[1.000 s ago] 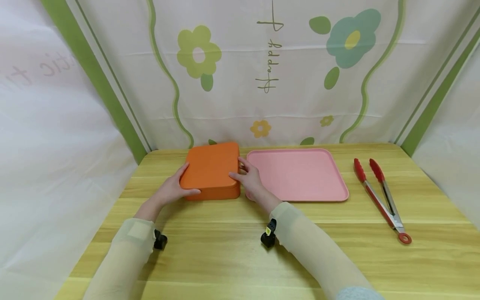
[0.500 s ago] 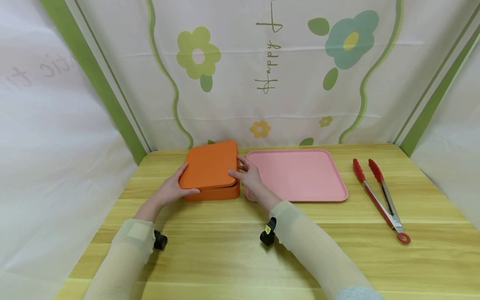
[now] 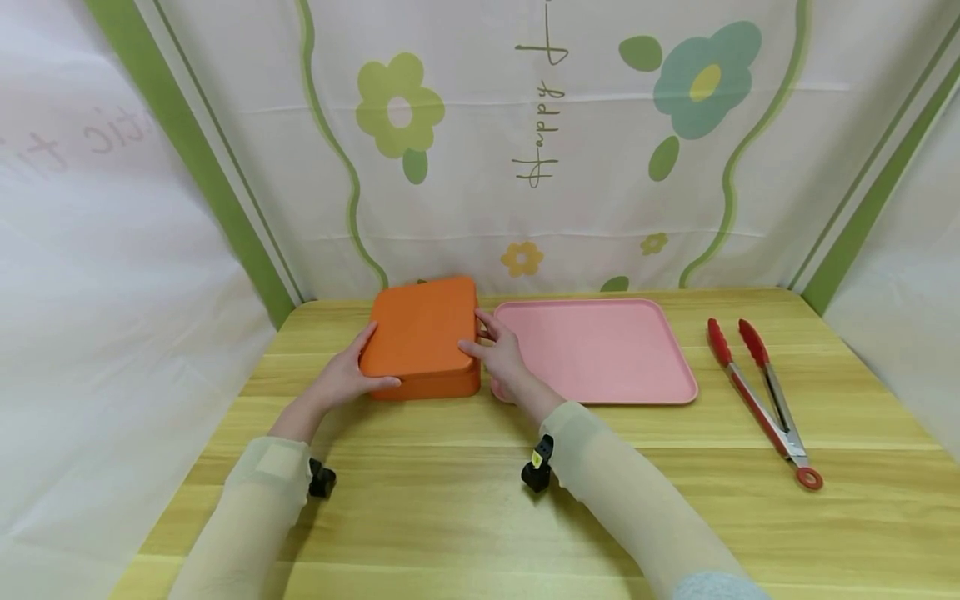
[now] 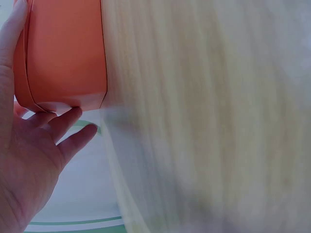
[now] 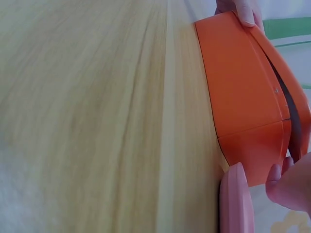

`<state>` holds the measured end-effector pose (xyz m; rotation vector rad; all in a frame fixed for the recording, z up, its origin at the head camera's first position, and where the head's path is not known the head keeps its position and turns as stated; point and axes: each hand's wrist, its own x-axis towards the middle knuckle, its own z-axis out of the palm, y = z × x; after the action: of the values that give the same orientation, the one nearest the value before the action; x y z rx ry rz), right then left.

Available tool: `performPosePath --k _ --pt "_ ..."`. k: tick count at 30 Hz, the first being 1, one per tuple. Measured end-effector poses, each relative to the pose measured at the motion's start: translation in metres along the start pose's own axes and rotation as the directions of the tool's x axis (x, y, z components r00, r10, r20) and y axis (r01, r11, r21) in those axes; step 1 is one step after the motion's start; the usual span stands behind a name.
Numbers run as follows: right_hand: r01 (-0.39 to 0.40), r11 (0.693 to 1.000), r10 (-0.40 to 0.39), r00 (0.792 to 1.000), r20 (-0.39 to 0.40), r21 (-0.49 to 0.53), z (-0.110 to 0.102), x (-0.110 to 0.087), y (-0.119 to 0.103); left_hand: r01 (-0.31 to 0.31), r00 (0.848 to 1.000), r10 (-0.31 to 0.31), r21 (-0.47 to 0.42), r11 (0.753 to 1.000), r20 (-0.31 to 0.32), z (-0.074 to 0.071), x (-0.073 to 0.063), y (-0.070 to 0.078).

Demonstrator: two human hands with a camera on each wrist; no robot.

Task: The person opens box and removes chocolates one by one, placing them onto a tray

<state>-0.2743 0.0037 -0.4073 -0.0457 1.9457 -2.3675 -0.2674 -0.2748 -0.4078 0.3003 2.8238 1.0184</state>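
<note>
An orange lidded box (image 3: 435, 386) stands at the table's back left. Its lid (image 3: 420, 325) is raised on the right, and a dark gap under it shows in the right wrist view. My left hand (image 3: 337, 383) holds the box's left side, thumb along the front and fingers at the left end. With the thumb on top at the right edge, my right hand (image 3: 504, 357) pinches the lid; its other fingers are at the box's right side, partly hidden. What lies inside the box cannot be seen.
A pink tray (image 3: 600, 350) lies just right of the box, partly under the right forearm. Red-tipped tongs (image 3: 797, 454) rest spread farther right. A patterned cloth (image 3: 465, 208) hangs along the table's back edge.
The lid was down a second ago. Half a second ago its front right corner had lifted; now its back edge sits higher and the front gap looks narrower. Both hands have stayed nearly in place.
</note>
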Motion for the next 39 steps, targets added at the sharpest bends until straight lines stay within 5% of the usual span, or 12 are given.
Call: performPosePath --k 14,21,27,32,39 --pt "0.027 0.999 -0.028 0.999 -0.039 -0.027 0.004 0.0 -0.007 -0.013 0.999 0.013 0.003 1.0 -0.03 -0.002 -0.005 0.002" --pt "0.048 0.989 -0.049 0.999 -0.007 -0.137 0.004 -0.002 -0.015 -0.011 0.999 0.005 -0.122 0.993 -0.047 -0.006 -0.009 0.003" --pt "0.051 0.991 -0.051 0.999 0.004 -0.127 0.005 -0.001 -0.014 -0.024 0.997 0.008 -0.214 0.977 -0.075 -0.01 -0.01 0.003" --pt "0.056 0.989 -0.053 0.998 0.025 -0.137 0.005 -0.003 -0.016 -0.08 0.993 0.05 -0.294 0.952 -0.109 -0.011 -0.01 0.002" --pt "0.097 0.98 -0.091 0.995 0.043 -0.172 0.004 -0.008 -0.019 -0.114 0.987 0.048 -0.456 0.883 -0.154 -0.013 -0.014 0.005"
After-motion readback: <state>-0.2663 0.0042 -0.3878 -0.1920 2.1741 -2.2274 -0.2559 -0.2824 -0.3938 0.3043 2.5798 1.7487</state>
